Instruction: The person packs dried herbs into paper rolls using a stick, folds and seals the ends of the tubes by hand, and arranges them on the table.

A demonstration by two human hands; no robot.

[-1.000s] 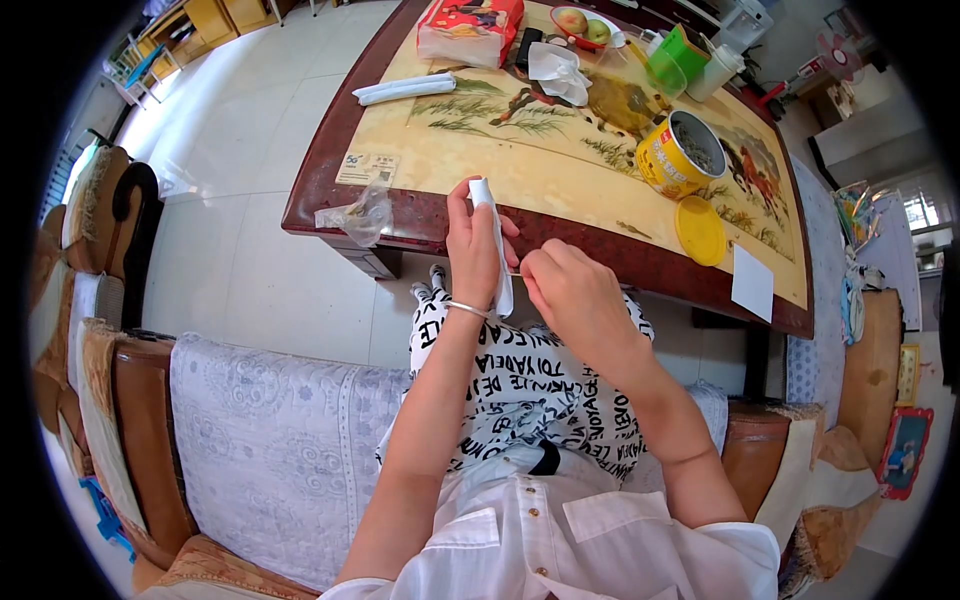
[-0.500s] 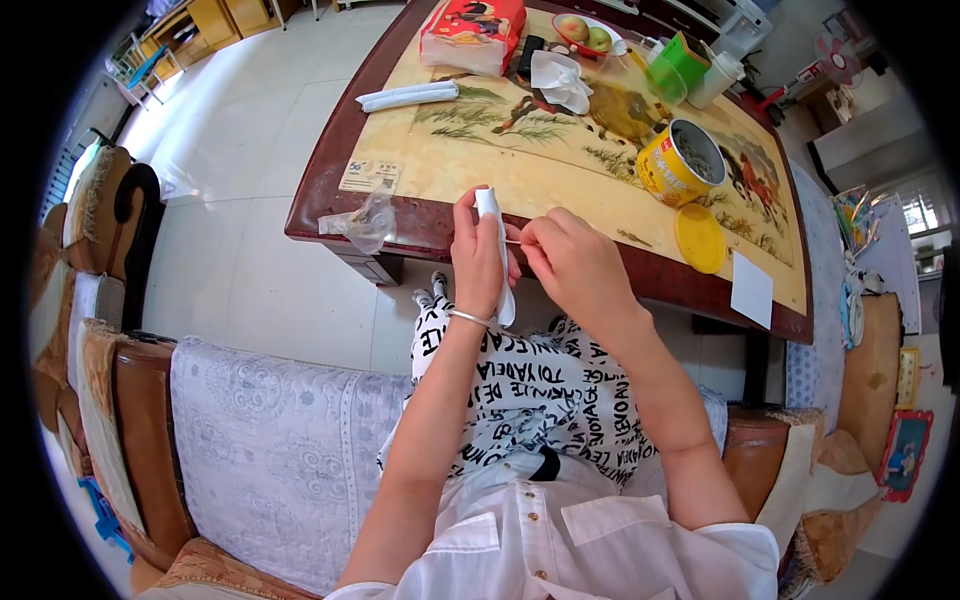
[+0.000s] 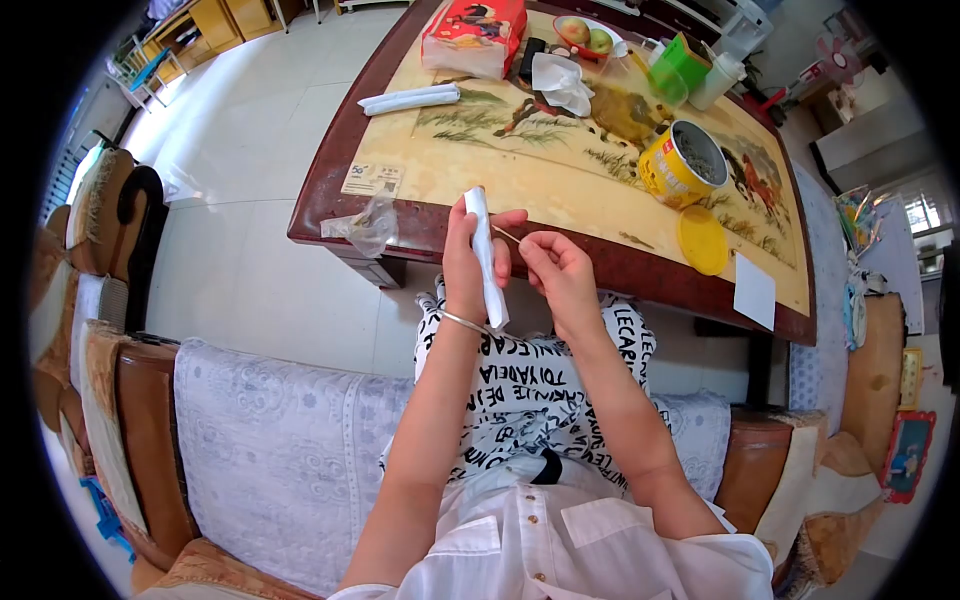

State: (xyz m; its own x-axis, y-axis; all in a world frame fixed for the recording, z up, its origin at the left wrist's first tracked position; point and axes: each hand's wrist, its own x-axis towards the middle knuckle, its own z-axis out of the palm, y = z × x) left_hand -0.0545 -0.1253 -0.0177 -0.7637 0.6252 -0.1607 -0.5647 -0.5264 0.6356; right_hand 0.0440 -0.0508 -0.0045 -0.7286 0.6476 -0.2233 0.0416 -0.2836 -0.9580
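The left hand (image 3: pixel 463 262) has its fingers around a narrow white paper roll (image 3: pixel 482 243); squeezing harder might crush it. Just right of those fingers, the right hand's (image 3: pixel 566 286) pinch a thin stick (image 3: pixel 507 235); poking sideways could tear paper.

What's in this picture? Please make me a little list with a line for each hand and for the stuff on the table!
Left hand: holds a long, white, folded paper-like strip
Right hand: pinches a thin stick-like thing; its material is too small to tell
Near table edge: crumpled clear plastic bag
Table's right side: open yellow cylindrical can, round yellow lid, white rectangular sheet
Far end: red-and-white bag, fruit
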